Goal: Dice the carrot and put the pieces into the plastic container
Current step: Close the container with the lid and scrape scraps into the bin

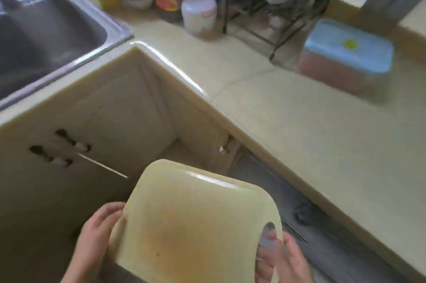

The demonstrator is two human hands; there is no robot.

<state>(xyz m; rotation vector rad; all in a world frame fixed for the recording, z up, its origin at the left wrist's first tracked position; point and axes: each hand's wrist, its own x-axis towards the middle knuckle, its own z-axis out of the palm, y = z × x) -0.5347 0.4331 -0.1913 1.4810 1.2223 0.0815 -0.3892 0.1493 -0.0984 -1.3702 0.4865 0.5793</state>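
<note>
Plastic container, blue-lidded, at the surface's far right corner, ahead and rightward of both hands. No carrot visible. Left hand and right hand grip the stained cutting board; right nearer.

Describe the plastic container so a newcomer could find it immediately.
Start at the wire rack at the back of the counter. The container sits just right of it: a pinkish box, the only thing with a pale blue lid and yellow spot.

one cutting board, two hands (blurred), perhaps one container
</note>
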